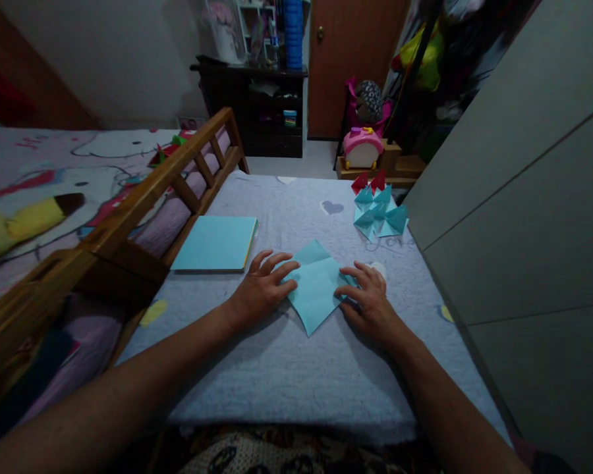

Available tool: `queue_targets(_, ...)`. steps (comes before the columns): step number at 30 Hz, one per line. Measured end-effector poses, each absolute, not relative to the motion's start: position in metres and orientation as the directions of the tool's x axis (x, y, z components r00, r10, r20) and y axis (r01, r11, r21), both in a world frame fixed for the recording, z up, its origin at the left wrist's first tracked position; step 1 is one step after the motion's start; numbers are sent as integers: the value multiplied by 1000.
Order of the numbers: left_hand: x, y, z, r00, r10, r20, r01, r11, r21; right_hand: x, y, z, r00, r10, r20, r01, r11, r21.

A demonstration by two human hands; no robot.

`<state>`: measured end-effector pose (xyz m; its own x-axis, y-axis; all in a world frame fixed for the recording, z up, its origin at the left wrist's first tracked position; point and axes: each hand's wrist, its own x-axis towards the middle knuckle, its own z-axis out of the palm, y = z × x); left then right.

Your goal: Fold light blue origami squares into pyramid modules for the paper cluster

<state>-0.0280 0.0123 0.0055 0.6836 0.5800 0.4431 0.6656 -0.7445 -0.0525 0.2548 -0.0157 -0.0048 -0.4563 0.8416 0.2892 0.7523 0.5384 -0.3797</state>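
A light-blue square of origami paper [315,284] lies turned like a diamond on the covered surface in front of me, with crease lines across it. My left hand [263,288] grips its left corner, thumb and fingertips at the edge. At the right corner, my right hand [368,296] has the paper between thumb and fingers, and a bit of that edge bends up beside them. Parts of both corners are hidden under the fingers.
A stack of light-blue paper [216,243] sits at left. Several folded blue paper pieces [379,214] and red ones [368,183] stand at the far right. A wooden bed rail [168,178] borders the left; a pale cabinet [524,197] borders the right.
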Motion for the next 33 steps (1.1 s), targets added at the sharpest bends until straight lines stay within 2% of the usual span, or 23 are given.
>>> queue_targets(8,-23,-15,14,695,615,372,649,-760,45,252,-15,-2,-454,830,323,709,557,-434)
queue_targets(18,-28,-17,4,727,533,433,528,-837,144,252,-15,-5,-443,833,330,698,552,-456)
queue_targets(22,-29,-19,-4,672,563,481,525,-820,226,253,-14,-9,-418,837,354,709,544,-448)
queue_targets(26,-28,-20,-2,665,599,446,522,-800,296,256,-12,-12,-407,839,361,710,539,-454)
queue_targets(33,-24,-20,5,645,636,424,575,-769,279,257,-11,-12,-402,845,353,697,532,-481)
